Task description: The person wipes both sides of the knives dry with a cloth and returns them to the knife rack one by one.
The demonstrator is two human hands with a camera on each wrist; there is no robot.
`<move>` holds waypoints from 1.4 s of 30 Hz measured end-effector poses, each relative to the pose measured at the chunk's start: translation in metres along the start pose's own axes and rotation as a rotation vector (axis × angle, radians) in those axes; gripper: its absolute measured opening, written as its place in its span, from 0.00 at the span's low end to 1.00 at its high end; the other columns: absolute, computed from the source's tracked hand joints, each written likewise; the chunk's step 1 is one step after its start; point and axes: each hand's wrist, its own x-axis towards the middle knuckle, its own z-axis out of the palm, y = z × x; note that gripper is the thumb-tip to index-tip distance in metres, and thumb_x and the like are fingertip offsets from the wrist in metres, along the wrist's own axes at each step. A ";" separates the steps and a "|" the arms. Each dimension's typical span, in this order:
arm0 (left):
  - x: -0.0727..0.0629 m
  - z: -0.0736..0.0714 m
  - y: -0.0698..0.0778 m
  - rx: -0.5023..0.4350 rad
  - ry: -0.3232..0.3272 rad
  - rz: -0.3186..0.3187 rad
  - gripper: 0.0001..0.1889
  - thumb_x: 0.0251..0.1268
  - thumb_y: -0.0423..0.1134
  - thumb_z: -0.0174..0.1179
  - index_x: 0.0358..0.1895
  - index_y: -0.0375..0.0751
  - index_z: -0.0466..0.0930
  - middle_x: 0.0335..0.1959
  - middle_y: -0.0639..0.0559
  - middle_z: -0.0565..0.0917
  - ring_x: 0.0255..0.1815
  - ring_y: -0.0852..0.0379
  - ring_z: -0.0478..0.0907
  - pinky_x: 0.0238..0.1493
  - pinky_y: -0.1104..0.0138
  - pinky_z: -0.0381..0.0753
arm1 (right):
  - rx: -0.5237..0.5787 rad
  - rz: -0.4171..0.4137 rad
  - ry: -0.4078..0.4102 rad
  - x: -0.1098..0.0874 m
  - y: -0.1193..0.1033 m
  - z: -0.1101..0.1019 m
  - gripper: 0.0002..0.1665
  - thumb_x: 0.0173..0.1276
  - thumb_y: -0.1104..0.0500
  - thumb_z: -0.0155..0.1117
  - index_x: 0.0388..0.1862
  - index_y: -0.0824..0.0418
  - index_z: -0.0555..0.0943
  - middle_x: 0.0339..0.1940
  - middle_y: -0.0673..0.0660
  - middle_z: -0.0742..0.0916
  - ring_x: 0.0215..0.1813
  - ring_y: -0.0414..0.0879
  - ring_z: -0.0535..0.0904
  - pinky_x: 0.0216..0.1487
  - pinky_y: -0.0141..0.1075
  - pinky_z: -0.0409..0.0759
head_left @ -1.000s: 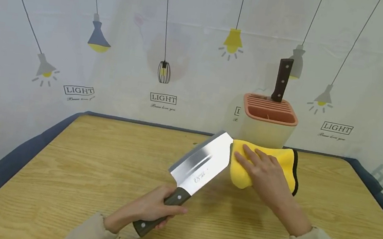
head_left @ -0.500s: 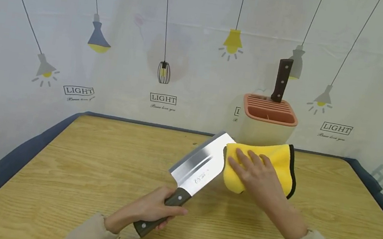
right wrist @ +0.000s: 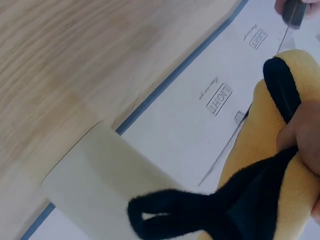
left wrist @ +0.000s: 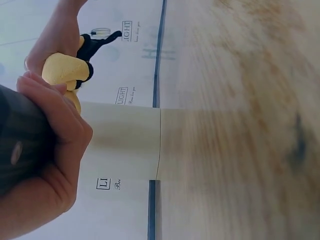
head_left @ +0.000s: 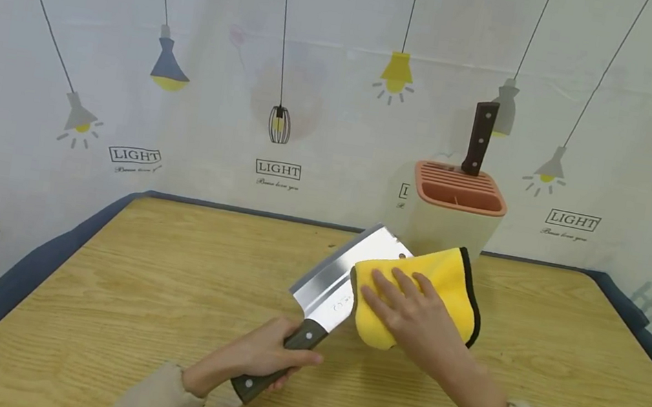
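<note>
My left hand (head_left: 267, 352) grips the dark handle of a kitchen cleaver (head_left: 332, 270), its broad steel blade pointing up and to the right above the table. My right hand (head_left: 417, 314) holds a folded yellow cloth (head_left: 455, 284) with dark edging against the blade. Fingers lie over the cloth on top, and in the right wrist view the cloth (right wrist: 250, 135) shows on the underside too, with part of the hand pressing it there. The middle of the blade's spine side is hidden under the cloth; its tip and the part by the handle show.
A cream knife block (head_left: 448, 224) with an orange slotted top (head_left: 461, 198) stands at the back right. One dark-handled knife (head_left: 480, 138) sticks up from it. Behind the wooden table (head_left: 167, 265) hangs a curtain (head_left: 206, 75) printed with lamps.
My right hand has slid the cloth down along the blade, left and toward the handle, uncovering the blade's tip. My left hand and the cleaver stay nearly still.
</note>
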 end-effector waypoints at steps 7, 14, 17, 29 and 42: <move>0.002 0.003 0.001 0.001 0.008 -0.010 0.13 0.60 0.42 0.56 0.31 0.36 0.66 0.10 0.51 0.70 0.05 0.63 0.66 0.07 0.72 0.68 | 0.034 -0.074 0.078 0.005 -0.011 -0.003 0.31 0.41 0.67 0.72 0.49 0.56 0.78 0.51 0.57 0.79 0.50 0.55 0.75 0.45 0.46 0.76; 0.006 0.004 0.006 0.036 -0.012 0.014 0.11 0.61 0.41 0.55 0.30 0.37 0.67 0.09 0.52 0.70 0.05 0.63 0.66 0.07 0.71 0.68 | 0.066 -0.179 0.186 0.011 -0.020 -0.003 0.29 0.73 0.68 0.23 0.52 0.56 0.75 0.54 0.58 0.77 0.52 0.54 0.75 0.47 0.46 0.75; 0.006 0.003 0.006 0.045 -0.030 0.030 0.10 0.62 0.40 0.54 0.30 0.37 0.67 0.09 0.52 0.70 0.05 0.63 0.66 0.07 0.72 0.68 | 0.062 -0.219 0.202 0.011 -0.021 -0.003 0.32 0.73 0.67 0.17 0.54 0.56 0.73 0.56 0.58 0.76 0.54 0.53 0.74 0.49 0.45 0.74; 0.005 0.002 0.004 0.033 -0.028 0.030 0.09 0.61 0.40 0.54 0.30 0.37 0.68 0.09 0.54 0.70 0.05 0.64 0.65 0.07 0.72 0.68 | 0.120 -0.191 0.029 0.008 -0.019 -0.003 0.42 0.41 0.63 0.75 0.59 0.53 0.70 0.62 0.59 0.71 0.62 0.54 0.67 0.56 0.47 0.69; 0.003 0.004 0.001 0.027 -0.009 0.003 0.12 0.60 0.42 0.56 0.27 0.37 0.67 0.09 0.51 0.71 0.05 0.63 0.66 0.07 0.71 0.68 | 0.137 -0.060 -0.056 0.002 -0.011 0.003 0.42 0.42 0.71 0.70 0.59 0.54 0.71 0.61 0.58 0.72 0.62 0.54 0.66 0.56 0.48 0.69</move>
